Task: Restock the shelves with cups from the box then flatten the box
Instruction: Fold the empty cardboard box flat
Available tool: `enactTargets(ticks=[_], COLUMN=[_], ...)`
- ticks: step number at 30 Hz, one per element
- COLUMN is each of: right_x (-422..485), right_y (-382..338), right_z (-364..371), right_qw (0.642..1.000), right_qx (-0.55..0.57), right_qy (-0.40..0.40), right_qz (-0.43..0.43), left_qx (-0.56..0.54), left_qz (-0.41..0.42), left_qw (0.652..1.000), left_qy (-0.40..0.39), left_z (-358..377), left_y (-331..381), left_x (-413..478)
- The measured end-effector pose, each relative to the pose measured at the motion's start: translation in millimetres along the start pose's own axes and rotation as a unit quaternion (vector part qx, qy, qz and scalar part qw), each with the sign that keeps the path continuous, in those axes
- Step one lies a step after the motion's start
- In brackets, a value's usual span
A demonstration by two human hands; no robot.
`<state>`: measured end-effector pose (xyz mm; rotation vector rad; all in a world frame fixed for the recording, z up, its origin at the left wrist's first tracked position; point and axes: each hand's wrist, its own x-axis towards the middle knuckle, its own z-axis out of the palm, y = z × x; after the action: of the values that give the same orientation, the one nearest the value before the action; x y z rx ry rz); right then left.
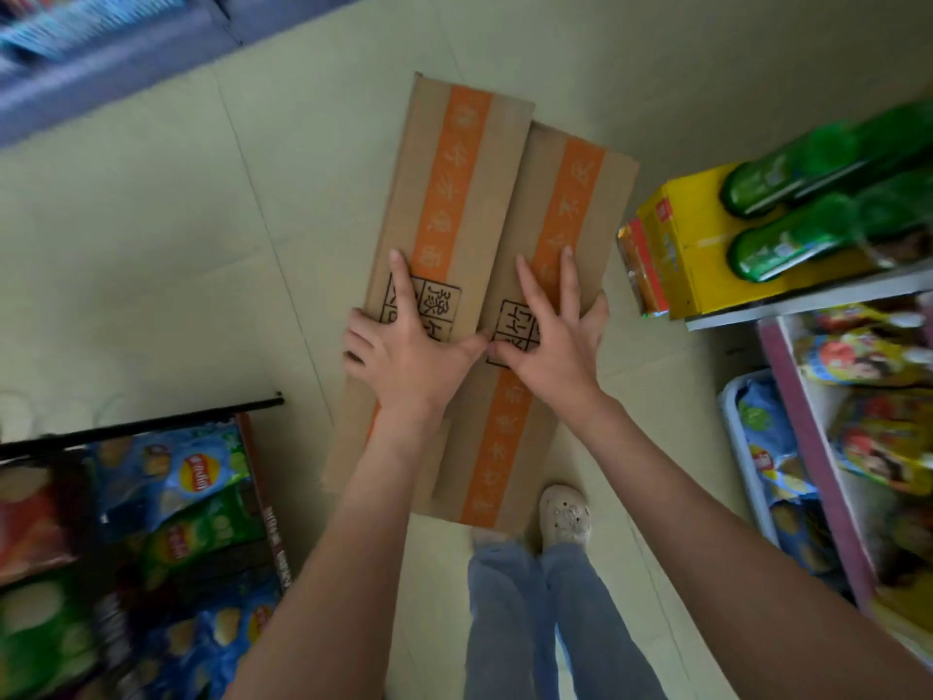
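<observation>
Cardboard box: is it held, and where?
Held mid-length: left hand grips the flattened cardboard box at its left edge, right hand at its right edge, thumbs meeting on the face.

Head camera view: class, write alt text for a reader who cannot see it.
The left hand and right hand hold a flattened cardboard box with orange stripes above a pale tiled floor. Crisp packets sit on the left, green tubes on the right.
</observation>
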<state>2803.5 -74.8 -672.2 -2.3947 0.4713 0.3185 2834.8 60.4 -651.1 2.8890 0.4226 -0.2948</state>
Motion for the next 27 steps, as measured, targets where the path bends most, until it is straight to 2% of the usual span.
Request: enactTargets(ticks=[4, 7, 11, 18, 22, 27], right_x=[-0.5, 5.1, 36.9, 138.8, 197.9, 255.9], right_y=[-61.8, -94.5, -125.5, -165.6, -170.4, -153.0], right_z=[-100.5, -156.1, -193.9, -231.8, -274.3, -340.0], right_qw=[0.998, 0.995, 0.992, 0.996, 0.997, 0.985], right_qx=[-0.04, -0.082, -0.105, -0.082, -0.051, -0.038], right_qy=[0.007, 0.01, -0.002, 0.013, 0.038, 0.099], right_qz=[-0.038, -0.059, -0.072, -0.01, 0.054, 0.136], left_qx=[-0.044, -0.07, -0.084, -0.059, -0.002, 0.043], left_qz=[-0.01, -0.028, -0.028, 0.024, 0.078, 0.162], left_qw=[0.998, 0.997, 0.996, 0.998, 0.995, 0.974], left_qy=[0.044, 0.03, -0.001, 0.003, -0.06, -0.152], left_z=[-95.3, -144.0, -181.5, -207.7, -229.8, -246.3], left_y=[41.2, 65.2, 92.2, 151.8, 218.4, 324.5], left_x=[-4.4, -4.7, 24.7, 130.3, 191.1, 240.7])
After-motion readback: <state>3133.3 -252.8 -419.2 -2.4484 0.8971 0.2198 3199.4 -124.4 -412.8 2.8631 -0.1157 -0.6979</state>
